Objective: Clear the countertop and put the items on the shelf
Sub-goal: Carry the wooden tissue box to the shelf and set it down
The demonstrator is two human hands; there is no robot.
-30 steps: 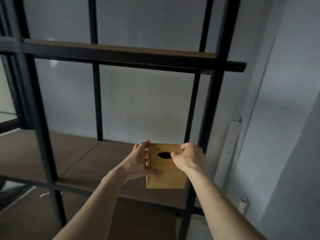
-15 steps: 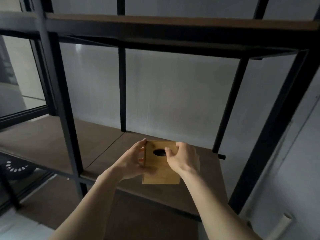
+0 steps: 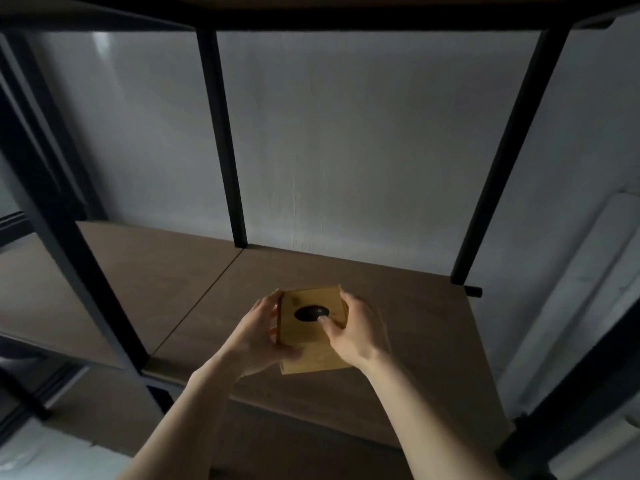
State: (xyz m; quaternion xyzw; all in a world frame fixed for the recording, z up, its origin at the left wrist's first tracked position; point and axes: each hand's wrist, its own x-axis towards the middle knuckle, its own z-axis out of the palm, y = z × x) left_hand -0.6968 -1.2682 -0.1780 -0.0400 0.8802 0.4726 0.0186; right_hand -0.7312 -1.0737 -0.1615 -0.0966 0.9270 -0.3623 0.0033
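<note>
Since half a sec ago I've stepped closer & carried the yellow wooden box with a dark oval hole (image 3: 313, 327) in over the brown wooden shelf board (image 3: 415, 327). My left hand (image 3: 258, 336) grips its left side, my right hand (image 3: 353, 329) its right, thumb by the hole. To do it well: lower level, set it well back from the front edge, then let go. Can't tell if the bottom touches the board yet; it's dim, and the countertop is out of view.
</note>
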